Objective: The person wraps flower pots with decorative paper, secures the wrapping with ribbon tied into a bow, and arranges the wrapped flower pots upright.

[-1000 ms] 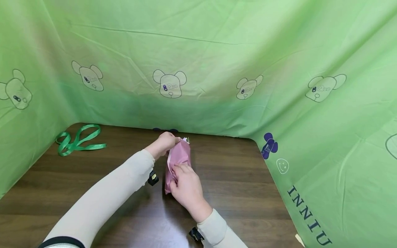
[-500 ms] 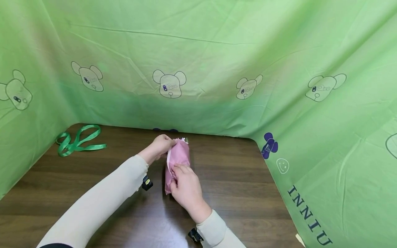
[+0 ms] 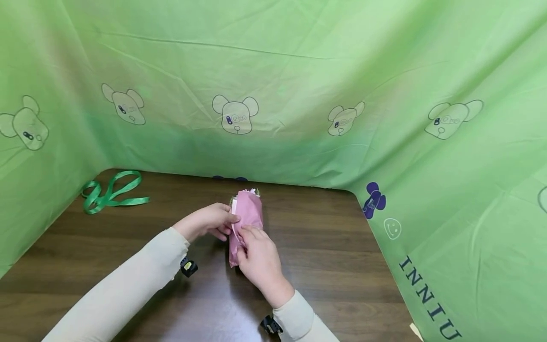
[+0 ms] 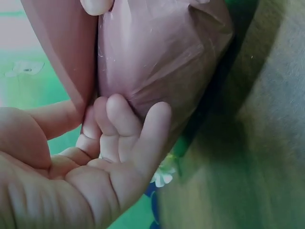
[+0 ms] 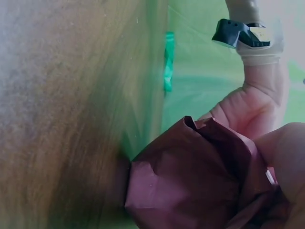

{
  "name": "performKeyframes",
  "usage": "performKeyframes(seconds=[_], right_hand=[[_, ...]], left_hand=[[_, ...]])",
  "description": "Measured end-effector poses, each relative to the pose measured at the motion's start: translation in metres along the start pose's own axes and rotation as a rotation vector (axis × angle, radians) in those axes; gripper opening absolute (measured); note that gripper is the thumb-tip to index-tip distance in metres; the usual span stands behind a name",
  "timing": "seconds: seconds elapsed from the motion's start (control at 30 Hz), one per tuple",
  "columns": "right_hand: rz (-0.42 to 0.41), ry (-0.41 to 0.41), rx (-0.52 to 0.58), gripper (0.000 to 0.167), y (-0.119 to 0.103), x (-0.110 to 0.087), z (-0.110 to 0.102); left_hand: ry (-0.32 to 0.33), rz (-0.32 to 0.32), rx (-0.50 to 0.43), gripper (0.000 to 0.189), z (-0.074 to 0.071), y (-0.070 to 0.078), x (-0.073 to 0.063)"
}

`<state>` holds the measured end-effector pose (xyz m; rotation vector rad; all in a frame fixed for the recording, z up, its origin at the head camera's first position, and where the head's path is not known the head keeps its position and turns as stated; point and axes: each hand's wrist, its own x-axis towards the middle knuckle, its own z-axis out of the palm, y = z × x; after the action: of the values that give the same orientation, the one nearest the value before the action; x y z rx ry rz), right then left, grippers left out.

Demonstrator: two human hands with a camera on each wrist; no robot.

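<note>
A small bouquet in pink wrapping paper [image 3: 249,206] lies lengthwise in front of me, with white flowers [image 3: 254,191] peeking out at its far end. My left hand [image 3: 211,221] pinches the paper's white-edged left side near the middle. Seen from the left wrist, thumb and forefinger take the flap [image 4: 66,47] while the other fingers curl against the wrap; a white flower [image 4: 163,175] shows below them. My right hand [image 3: 260,259] grips the lower half from the right, thumb on the near side. The folded lower end [image 5: 181,186] fills the right wrist view; the stems are hidden inside.
A loose green ribbon [image 3: 112,194] lies looped at the far left of the brown wooden table [image 3: 325,247]. Green printed cloth [image 3: 290,156] rises behind and along both sides. A small pale scrap [image 3: 415,331] is at the right edge.
My left hand has slid from the bouquet's flower end toward me, down the paper's left edge to its middle, uncovering the top. My right hand keeps its grip in place.
</note>
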<state>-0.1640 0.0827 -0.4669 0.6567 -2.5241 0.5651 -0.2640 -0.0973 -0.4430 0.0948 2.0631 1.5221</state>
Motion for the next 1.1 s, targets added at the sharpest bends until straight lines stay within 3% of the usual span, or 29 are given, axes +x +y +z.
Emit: performKeyframes(seconds=[0.17, 0.33, 0.5, 0.63, 0.73, 0.93, 1.03, 1.1], right_hand=[[0.026, -0.026, 0.127, 0.044, 0.002, -0.003, -0.002], [0.025, -0.061, 0.212, 0.044, 0.005, -0.006, -0.009], [0.030, -0.094, 0.239, 0.043, 0.011, -0.010, -0.016], [-0.002, -0.125, 0.240, 0.043, 0.017, -0.009, -0.019], [-0.019, -0.146, 0.249, 0.043, 0.020, -0.008, -0.020], [-0.011, -0.168, 0.259, 0.044, 0.022, -0.007, -0.021], [-0.015, -0.152, 0.233, 0.044, 0.021, -0.008, -0.021], [-0.028, -0.128, 0.197, 0.043, 0.020, -0.009, -0.022]], left_hand=[[0.003, -0.005, -0.053, 0.011, -0.001, -0.007, 0.003], [0.068, 0.002, -0.064, 0.012, 0.004, -0.008, 0.002], [0.185, 0.061, -0.088, 0.030, 0.012, -0.012, 0.003], [0.250, 0.160, -0.084, 0.046, 0.015, -0.015, 0.005], [0.306, 0.294, 0.104, 0.043, 0.016, -0.016, 0.005], [0.497, 0.576, 0.768, 0.017, 0.015, -0.011, -0.001], [0.501, 0.728, 0.975, 0.018, 0.015, -0.007, 0.000], [0.462, 0.825, 1.059, 0.019, 0.014, -0.005, 0.002]])
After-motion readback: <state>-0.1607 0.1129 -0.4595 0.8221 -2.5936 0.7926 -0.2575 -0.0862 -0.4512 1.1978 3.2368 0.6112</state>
